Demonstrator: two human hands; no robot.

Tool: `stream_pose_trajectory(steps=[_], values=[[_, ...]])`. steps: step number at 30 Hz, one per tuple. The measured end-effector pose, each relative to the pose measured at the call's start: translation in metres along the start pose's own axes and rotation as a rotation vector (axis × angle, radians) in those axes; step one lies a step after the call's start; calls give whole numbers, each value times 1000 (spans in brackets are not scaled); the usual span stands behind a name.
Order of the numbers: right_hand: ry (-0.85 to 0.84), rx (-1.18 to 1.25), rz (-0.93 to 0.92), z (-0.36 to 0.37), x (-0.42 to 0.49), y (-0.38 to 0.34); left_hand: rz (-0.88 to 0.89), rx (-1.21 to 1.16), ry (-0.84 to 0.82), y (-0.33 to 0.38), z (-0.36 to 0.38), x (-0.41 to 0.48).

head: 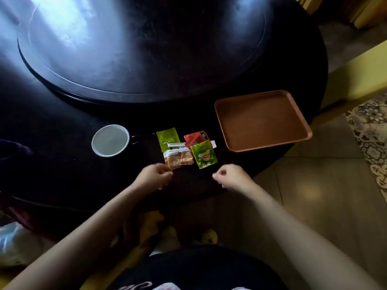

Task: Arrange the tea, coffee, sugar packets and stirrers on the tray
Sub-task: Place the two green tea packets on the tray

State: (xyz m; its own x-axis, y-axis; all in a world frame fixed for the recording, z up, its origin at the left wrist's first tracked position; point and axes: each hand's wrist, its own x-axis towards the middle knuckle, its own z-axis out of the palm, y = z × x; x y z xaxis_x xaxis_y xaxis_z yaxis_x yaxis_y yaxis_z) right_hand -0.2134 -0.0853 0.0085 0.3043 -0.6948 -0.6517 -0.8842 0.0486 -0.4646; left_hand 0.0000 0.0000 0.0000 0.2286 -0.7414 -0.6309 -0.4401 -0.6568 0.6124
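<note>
1. Packets sit in one small cluster on the dark round table [62, 170], just left of the tray and near the table's front edge.
2. Count: 2 green tea packets – a plain olive-green one [168, 138] at the back left, and a brighter green one w/ a logo [204, 155] at the front right.
3. 1 red packet [195, 138] at the back, partly under the bright green one; prob. coffee, label too blurred to read.
4. 2 small brown-and-white sugar packets [179, 159] side by side at the front left, edges touching.
5. White paper-wrapped stirrers [177, 145] lie across the middle, under the red & bright green packets; 1 end pokes out on the right. Exact no. can't tell.
6. Brown rectangular tray [261, 120] w/ rounded corners, nothing on it, its right corner overhanging the table edge.
7. Left hand [154, 176] at the near corner of the sugar packets, fingers curled; touching or just short – can't tell, blurred.
8. Right hand [230, 175] just below the bright green packet, apart from it, fingers loosely curled, holding nothing.
9. 1 white cup [110, 140], seen from above, left of the cluster.
10. Raised round turntable [136, 49] fills the table's centre behind everything.
</note>
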Motion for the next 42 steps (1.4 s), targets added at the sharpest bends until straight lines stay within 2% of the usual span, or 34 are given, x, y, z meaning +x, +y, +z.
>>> stream_pose_trajectory(steps=[3,7,12,22,30,33,35,38,42], values=[[235,-6,14,-5,27,-13,2,-15,313,5,-13,25],[314,-11,8,2,51,-30,-56,-21,429,16,-20,55],[394,32,20,8,65,-34,-72,-18,448,21,-24,78],[392,317,-39,15,68,-31,-164,27,417,36,-27,99],[189,730,-11,-3,44,-34,-68,-253,389,33,-33,108],[159,891,4,-14,35,-33,-6,-396,437,36,-40,101],[166,996,2,-22,28,-32,53,-461,481,38,-47,94],[252,1009,2,-31,20,-35,160,-527,506,43,-54,81],[329,1004,-20,-38,17,-40,190,-643,375,55,-53,75]])
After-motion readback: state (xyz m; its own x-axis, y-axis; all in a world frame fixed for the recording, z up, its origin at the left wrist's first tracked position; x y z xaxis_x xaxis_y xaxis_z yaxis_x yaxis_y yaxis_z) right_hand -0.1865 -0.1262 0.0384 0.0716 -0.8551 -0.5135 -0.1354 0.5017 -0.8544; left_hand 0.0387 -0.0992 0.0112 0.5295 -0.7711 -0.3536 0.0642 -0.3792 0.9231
